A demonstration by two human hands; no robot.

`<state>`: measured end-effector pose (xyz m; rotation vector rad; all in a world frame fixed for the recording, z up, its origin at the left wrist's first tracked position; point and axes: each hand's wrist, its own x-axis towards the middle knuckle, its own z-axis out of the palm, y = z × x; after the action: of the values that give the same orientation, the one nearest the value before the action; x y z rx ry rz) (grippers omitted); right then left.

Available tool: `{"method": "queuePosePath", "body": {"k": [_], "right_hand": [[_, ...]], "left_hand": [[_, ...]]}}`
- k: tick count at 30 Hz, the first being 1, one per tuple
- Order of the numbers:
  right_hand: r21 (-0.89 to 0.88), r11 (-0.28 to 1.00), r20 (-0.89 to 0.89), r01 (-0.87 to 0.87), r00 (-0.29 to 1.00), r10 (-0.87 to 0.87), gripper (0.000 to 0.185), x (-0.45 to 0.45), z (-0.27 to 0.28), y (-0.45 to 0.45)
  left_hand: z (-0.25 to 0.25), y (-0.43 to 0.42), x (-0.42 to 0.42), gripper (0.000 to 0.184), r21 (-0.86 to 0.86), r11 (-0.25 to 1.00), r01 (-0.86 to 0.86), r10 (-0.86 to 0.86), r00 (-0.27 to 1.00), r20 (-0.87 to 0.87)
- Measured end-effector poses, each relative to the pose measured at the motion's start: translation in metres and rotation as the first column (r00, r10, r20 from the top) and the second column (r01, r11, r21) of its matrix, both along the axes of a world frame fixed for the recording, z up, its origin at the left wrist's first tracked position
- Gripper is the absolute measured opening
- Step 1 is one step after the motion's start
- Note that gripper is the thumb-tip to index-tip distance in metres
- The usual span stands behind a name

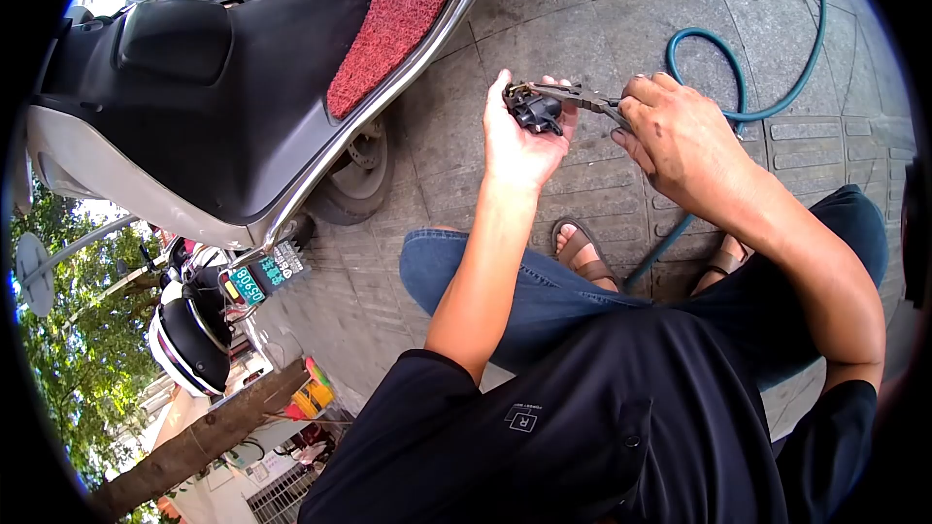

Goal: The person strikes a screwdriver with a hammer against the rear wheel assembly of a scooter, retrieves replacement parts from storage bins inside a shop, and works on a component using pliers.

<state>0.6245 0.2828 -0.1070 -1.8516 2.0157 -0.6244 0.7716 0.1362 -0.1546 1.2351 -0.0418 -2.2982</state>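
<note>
My left hand is palm up, its fingers curled around a small black plastic part with some metal showing at its top edge. I cannot make out exactly what kind of part it is. My right hand grips a pair of long-nose pliers by the handles, which its fingers mostly hide. The pliers' jaws point left and reach the upper side of the black part. Whether the jaws pinch anything there is too small to tell.
A scooter with a black seat and a red footboard mat stands at the left. A green hose loops over the paving at the right. Sandalled feet are below my hands. A tree trunk is lower left.
</note>
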Motion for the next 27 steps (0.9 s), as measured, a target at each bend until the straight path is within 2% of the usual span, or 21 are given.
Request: {"method": "queuePosePath", "body": {"k": [9, 11, 18, 24, 26, 27], "right_hand": [[0.030, 0.999, 0.020, -0.030, 0.999, 0.030, 0.018, -0.001, -0.001, -0.001], [0.019, 0.999, -0.081, -0.030, 0.996, 0.032, 0.017, 0.002, -0.002, -0.003], [0.052, 0.998, -0.085, -0.037, 0.996, 0.041, 0.017, 0.003, -0.004, -0.007], [0.024, 0.996, 0.059, -0.090, 0.994, 0.089, 0.020, -0.006, -0.017, -0.015], [0.017, 0.998, 0.218, -0.060, 0.974, 0.055, 0.024, -0.009, -0.019, -0.018], [0.017, 0.997, 0.212, -0.069, 0.975, 0.064, 0.024, -0.011, -0.022, -0.018]], "left_hand": [[0.001, 0.003, -0.006, 0.036, -0.007, 1.000, -0.013, 0.013, 0.999, 0.038], [-0.001, 0.004, -0.009, 0.035, -0.050, 0.999, -0.012, 0.016, 0.997, 0.071], [-0.001, 0.005, -0.008, 0.035, -0.126, 0.992, 0.008, 0.006, 0.994, 0.106], [0.002, 0.002, -0.006, 0.036, -0.147, 0.987, 0.067, -0.038, 0.981, 0.189], [-0.002, -0.002, -0.003, 0.037, -0.214, 0.965, 0.150, -0.112, 0.978, 0.177], [-0.002, -0.004, -0.002, 0.037, -0.215, 0.967, 0.140, -0.103, 0.980, 0.171]]}}
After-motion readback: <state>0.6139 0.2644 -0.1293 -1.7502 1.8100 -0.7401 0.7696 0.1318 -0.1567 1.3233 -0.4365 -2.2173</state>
